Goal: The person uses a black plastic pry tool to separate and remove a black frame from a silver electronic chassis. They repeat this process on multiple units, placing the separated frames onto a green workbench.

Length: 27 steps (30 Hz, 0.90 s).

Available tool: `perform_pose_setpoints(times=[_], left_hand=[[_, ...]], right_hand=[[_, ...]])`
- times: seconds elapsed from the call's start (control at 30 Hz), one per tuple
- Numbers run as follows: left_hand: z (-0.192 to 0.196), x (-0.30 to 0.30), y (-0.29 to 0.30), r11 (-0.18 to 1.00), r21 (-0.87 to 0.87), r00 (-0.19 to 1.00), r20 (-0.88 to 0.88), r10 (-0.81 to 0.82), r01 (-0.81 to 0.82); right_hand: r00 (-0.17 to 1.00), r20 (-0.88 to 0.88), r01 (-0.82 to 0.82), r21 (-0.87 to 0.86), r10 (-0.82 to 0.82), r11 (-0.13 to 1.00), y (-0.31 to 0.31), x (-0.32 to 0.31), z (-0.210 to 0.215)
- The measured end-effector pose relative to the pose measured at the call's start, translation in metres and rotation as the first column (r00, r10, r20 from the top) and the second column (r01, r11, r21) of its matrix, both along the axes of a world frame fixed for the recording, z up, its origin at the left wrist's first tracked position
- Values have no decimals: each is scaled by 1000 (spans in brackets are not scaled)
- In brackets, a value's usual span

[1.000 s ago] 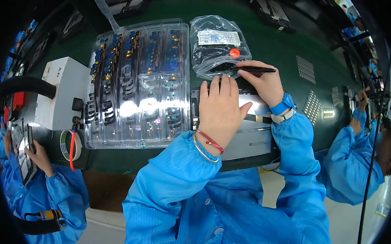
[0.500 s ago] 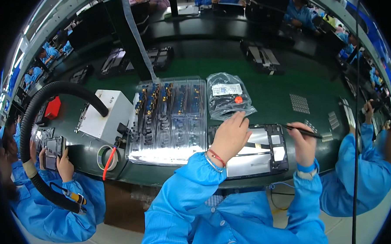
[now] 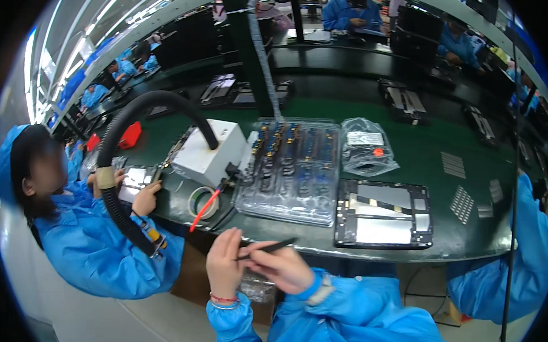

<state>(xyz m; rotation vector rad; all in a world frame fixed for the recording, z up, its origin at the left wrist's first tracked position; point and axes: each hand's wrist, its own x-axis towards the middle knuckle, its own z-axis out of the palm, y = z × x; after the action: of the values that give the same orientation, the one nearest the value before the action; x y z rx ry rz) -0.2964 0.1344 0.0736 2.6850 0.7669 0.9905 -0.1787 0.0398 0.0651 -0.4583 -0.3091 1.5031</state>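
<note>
While we look down over the edge of the long green tabletop (image 3: 420,158), our blue sleeves come up from the lower edge and our hands meet just below and in front of it, off the work surface. On the tabletop, the largest thing near us is a clear plastic tray (image 3: 295,170) of small parts, lying flat left of centre. To its right lies an opened tablet housing (image 3: 383,222), dark-framed with a pale inner panel, close to the near edge. Left of the tray stands a white box (image 3: 209,152) with a thick black hose (image 3: 118,178) arching out of it and down toward a person in blue at the neighbouring seat. Behind the housing sits a clear plastic bag (image 3: 366,147) with a red spot on it. A roll of tape (image 3: 203,201) lies by the white box.

Our left hand (image 3: 224,265) and right hand (image 3: 281,270) are together, touching, and both are closed on a thin black tool (image 3: 271,247), a pen-like stick that points right and slightly upward. The left fingertips pinch one end of it; the right hand grips it from beneath. The tool is held in the air before the tabletop's edge, well apart from the housing.
</note>
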Motion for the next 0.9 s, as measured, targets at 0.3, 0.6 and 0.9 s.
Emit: perform_pose_setpoints(times=[0.3, 0.6, 0.9], left_hand=[[-35, -100, 18, 864, -196, 885, -75, 459, -464], [-27, -101, 20, 914, -115, 920, -104, 378, -389], [4, -8, -26, 1000, 0, 982, -188, 3, -3]], right_hand=[[918, -233, -353, -110, 321, 929, 119, -124, -40], [945, -131, -317, -147, 299, 937, 104, -112, -21], [849, 485, 151, 156, -209, 976, -80, 65, 42]])
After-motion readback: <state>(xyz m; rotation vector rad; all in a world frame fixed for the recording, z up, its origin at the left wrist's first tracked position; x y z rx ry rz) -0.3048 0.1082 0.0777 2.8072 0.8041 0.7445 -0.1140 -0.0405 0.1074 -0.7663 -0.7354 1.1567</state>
